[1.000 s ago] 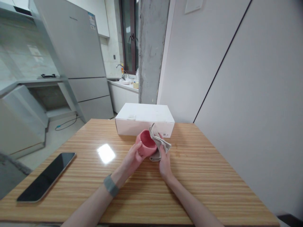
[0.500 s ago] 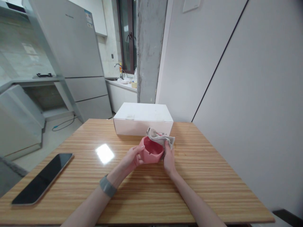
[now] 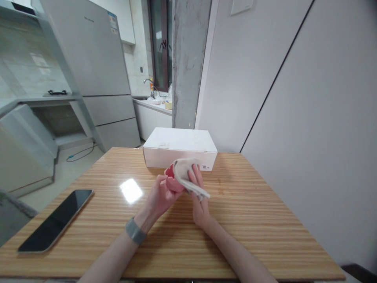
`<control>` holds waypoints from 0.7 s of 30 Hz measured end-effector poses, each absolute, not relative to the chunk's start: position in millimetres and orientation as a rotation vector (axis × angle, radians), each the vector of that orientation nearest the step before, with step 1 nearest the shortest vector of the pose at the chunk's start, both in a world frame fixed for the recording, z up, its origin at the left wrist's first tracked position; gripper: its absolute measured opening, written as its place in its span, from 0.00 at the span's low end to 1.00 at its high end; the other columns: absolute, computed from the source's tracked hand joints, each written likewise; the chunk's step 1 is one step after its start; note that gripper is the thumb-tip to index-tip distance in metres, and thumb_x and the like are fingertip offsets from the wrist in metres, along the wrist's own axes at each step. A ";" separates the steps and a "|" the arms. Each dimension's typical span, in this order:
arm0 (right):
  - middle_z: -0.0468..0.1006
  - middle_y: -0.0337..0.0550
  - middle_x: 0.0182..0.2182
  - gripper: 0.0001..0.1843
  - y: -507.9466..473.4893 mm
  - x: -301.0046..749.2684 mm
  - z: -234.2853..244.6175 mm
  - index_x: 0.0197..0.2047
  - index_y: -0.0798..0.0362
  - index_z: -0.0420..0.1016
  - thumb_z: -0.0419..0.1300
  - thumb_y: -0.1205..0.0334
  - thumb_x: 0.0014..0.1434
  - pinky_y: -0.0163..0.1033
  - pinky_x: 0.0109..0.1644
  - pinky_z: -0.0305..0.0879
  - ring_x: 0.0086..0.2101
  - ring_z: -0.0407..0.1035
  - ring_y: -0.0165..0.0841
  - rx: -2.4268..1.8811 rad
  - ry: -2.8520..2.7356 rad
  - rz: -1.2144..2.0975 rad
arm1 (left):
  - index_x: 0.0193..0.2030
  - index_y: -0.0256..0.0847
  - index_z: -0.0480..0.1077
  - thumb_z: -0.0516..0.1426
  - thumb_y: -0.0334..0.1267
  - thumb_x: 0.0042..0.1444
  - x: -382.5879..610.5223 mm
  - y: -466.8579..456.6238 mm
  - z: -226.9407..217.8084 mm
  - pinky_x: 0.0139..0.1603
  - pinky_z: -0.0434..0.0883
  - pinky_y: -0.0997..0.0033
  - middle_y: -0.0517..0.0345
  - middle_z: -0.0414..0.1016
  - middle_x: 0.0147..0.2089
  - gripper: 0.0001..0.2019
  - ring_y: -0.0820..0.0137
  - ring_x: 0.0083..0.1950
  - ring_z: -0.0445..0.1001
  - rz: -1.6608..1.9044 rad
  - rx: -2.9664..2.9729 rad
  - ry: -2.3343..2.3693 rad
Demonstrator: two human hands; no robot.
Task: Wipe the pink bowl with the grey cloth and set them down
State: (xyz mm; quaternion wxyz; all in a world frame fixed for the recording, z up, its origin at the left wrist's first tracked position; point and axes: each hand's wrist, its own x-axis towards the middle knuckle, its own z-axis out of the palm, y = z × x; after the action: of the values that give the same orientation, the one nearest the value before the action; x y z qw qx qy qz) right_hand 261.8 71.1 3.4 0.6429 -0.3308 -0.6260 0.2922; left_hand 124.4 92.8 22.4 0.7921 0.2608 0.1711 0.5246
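Observation:
My left hand [image 3: 160,194] grips a small pink cup [image 3: 173,182] above the wooden table [image 3: 241,220], its fingers wrapped round the cup's side. My right hand [image 3: 198,196] presses a beige cloth [image 3: 186,175] over the cup's mouth and right side, with the fingers closed on the cloth. Most of the cup is hidden under the cloth. A grey band sits on my left wrist.
A white cardboard box [image 3: 179,147] lies just behind the hands at the table's far edge. A dark phone [image 3: 55,220] lies face up at the left front. A white wall stands along the right; a fridge [image 3: 91,59] and kitchen counter are behind.
The cloth has moved from the cup's right side up over its mouth. The cup has tilted and turned in my left hand, so its pink inside no longer shows.

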 end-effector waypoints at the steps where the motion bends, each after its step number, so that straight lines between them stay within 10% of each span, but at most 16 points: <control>1: 0.61 0.39 0.61 0.24 74.4 260.7 1.0 0.58 0.45 0.66 0.49 0.46 0.61 0.51 0.67 0.38 0.64 0.45 0.37 -0.786 -1.263 0.750 | 0.59 0.40 0.60 0.54 0.40 0.54 128.0 90.6 23.3 0.55 0.68 0.58 0.49 0.69 0.56 0.24 0.60 0.58 0.67 1.131 0.594 0.349; 7: 0.74 0.43 0.51 0.30 93.7 264.3 -1.4 0.52 0.51 0.72 0.46 0.39 0.59 0.47 0.56 0.62 0.51 0.68 0.38 -0.758 -0.692 1.322 | 0.56 0.44 0.61 0.67 0.24 0.33 138.1 82.3 29.7 0.61 0.60 0.57 0.51 0.67 0.58 0.40 0.57 0.60 0.63 1.312 0.965 0.694; 15: 0.78 0.45 0.46 0.26 93.0 271.1 2.0 0.43 0.53 0.76 0.49 0.41 0.58 0.50 0.52 0.66 0.48 0.70 0.40 -0.588 -0.685 1.727 | 0.55 0.43 0.61 0.70 0.25 0.22 138.1 80.9 35.1 0.61 0.58 0.65 0.52 0.66 0.57 0.47 0.55 0.61 0.61 1.461 1.198 0.878; 21: 0.79 0.44 0.43 0.17 92.5 272.5 -2.2 0.42 0.54 0.75 0.51 0.53 0.60 0.45 0.51 0.67 0.48 0.70 0.37 -0.457 -0.575 1.890 | 0.57 0.43 0.58 0.72 0.32 0.19 129.9 91.3 12.8 0.63 0.56 0.52 0.45 0.58 0.63 0.52 0.48 0.65 0.53 1.467 1.538 1.019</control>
State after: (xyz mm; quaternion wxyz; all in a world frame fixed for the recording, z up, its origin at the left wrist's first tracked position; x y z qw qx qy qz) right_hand 272.5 92.5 -2.2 0.5285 -0.1913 -0.2407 0.7913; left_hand 129.9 91.3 12.8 0.3823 0.6029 0.3997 0.5750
